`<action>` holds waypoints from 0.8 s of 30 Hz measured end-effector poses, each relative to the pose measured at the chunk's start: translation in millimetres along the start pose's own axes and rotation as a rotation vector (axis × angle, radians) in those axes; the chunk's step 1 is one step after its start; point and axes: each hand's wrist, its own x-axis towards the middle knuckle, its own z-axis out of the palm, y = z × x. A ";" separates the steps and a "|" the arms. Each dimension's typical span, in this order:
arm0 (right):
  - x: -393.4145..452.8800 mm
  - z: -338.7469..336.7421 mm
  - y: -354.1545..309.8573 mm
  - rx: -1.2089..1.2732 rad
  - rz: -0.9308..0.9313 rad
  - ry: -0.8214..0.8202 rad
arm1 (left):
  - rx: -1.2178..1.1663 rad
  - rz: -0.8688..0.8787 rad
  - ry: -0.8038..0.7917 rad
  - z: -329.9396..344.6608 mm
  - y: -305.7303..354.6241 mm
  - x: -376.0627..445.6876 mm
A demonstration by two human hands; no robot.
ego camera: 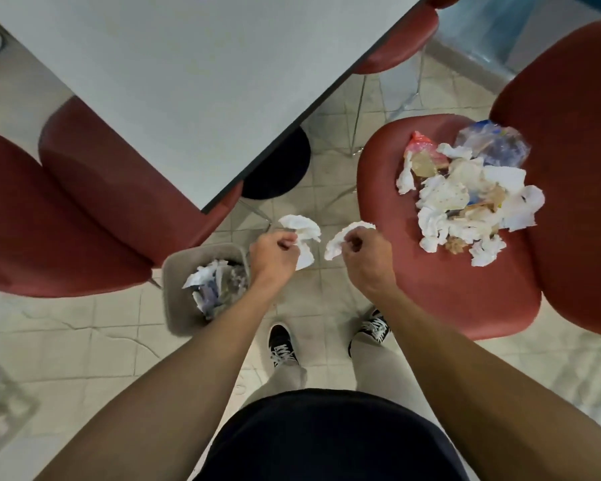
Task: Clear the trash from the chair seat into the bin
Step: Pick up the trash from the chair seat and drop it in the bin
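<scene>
Head view: both hands are out over the floor between the bin and the chair. Left hand has its fingers curled, pinching a crumpled white tissue; it sits at the right rim of the grey bin, likely positioned to drop. Right hand is also curled, pinching a second crumpled tissue, near the seat's front-left edge and well short of the bin, so it needs to travel left.

The bin stands on the tiled floor beside the left red chair and already holds paper and wrappers.

Most of the trash pile is on the right-hand chair seat: tissues, a clear plastic bag, something red. My read: early to mid task, several more trips needed.

White table above is not involved.
</scene>
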 end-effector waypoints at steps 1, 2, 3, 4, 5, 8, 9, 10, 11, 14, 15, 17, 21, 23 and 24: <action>-6.4 10.8 -9.9 0.011 -0.018 -0.024 | -0.014 -0.010 0.022 -13.1 -10.8 -3.6; -13.0 20.3 -20.0 0.024 -0.027 -0.052 | -0.031 -0.021 0.047 -25.8 -20.6 -6.8; -20.3 31.2 -30.4 0.029 -0.047 -0.079 | -0.051 -0.034 0.076 -40.0 -32.8 -10.3; -26.8 40.6 -39.4 0.023 -0.071 -0.097 | -0.071 -0.052 0.104 -52.6 -42.8 -13.5; -33.3 51.7 -47.7 0.013 -0.098 -0.114 | -0.084 -0.083 0.134 -66.9 -55.2 -16.8; -50.7 76.6 -69.5 0.019 -0.120 -0.164 | -0.083 -0.160 0.209 -103.2 -88.1 -25.8; -55.6 83.8 -75.6 0.028 -0.131 -0.170 | -0.075 -0.172 0.222 -113.2 -98.6 -28.4; -60.9 90.9 -82.0 0.024 -0.143 -0.176 | -0.067 -0.181 0.229 -122.4 -108.9 -31.5; -66.0 99.4 -88.1 0.018 -0.159 -0.184 | -0.060 -0.192 0.232 -131.2 -118.9 -34.9; -79.2 117.5 -102.9 0.020 -0.181 -0.219 | -0.030 -0.211 0.237 -146.2 -138.5 -41.8; -82.8 123.0 -106.6 0.028 -0.182 -0.240 | -0.022 -0.217 0.238 -149.0 -144.1 -42.5; -88.6 130.4 -112.4 0.018 -0.197 -0.296 | -0.008 -0.226 0.224 -151.5 -151.3 -42.2; -91.7 135.6 -116.3 -0.042 -0.246 -0.350 | -0.028 -0.252 0.155 -149.9 -155.4 -39.9; -88.5 132.3 -113.3 -0.045 -0.224 -0.350 | -0.024 -0.236 0.128 -147.2 -153.9 -38.6; -86.5 129.3 -110.6 -0.045 -0.206 -0.352 | -0.012 -0.222 0.117 -145.6 -153.4 -37.7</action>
